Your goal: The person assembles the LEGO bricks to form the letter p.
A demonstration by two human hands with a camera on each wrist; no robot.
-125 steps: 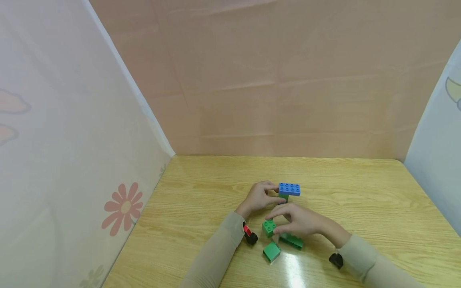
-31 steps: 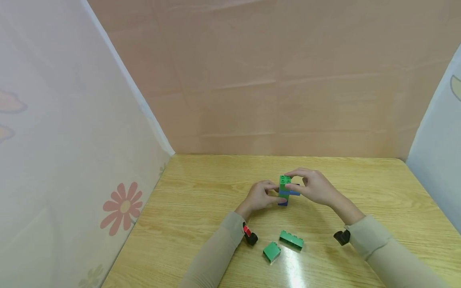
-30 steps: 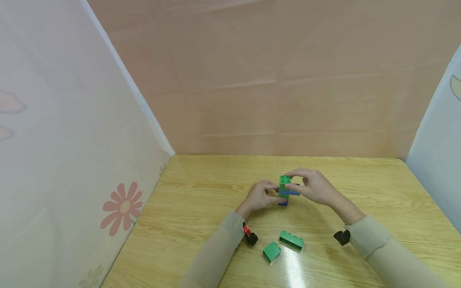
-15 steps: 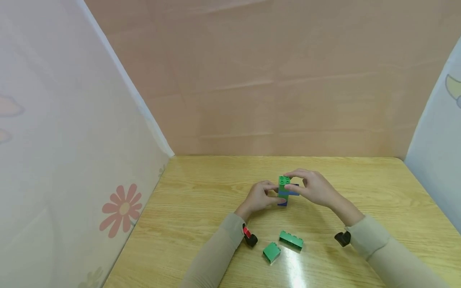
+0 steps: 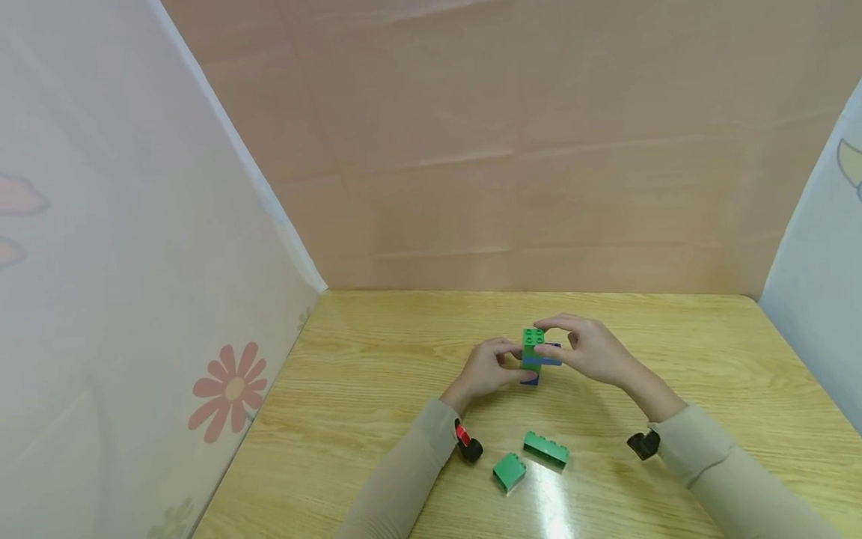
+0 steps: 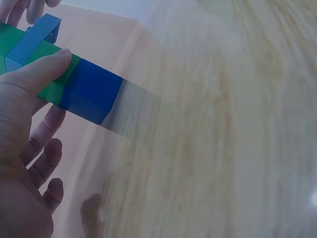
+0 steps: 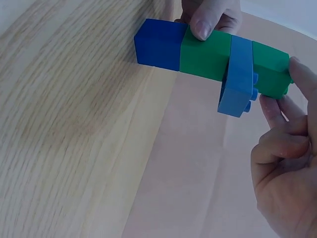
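Observation:
A small upright tower of toy building bricks stands on the table between the hands. Its bottom is a dark blue brick (image 6: 91, 91), with a lower green brick (image 7: 205, 55) above. Over that, a lighter blue eight-stud brick (image 5: 552, 361) juts out to the right. An upper green four-stud brick (image 5: 530, 340) tops the stack, seated on the left end of the lighter blue one. My left hand (image 5: 483, 373) pinches the lower green brick between thumb and fingers. From the right, my right hand (image 5: 590, 350) holds the upper green brick by thumb and fingertips.
Two more green bricks lie nearer the front of the wooden table (image 5: 377, 329): a squarish brick (image 5: 509, 471) and a long narrow brick (image 5: 546, 449). A plain cloth wall (image 5: 512, 150) rises behind the table, with a flower-patterned sheet (image 5: 135, 224) at left.
Since the oldest frame, my right hand has carried the green four-stud brick from the front of the table onto the tower's lighter blue brick. Over the last second both hands stay in place.

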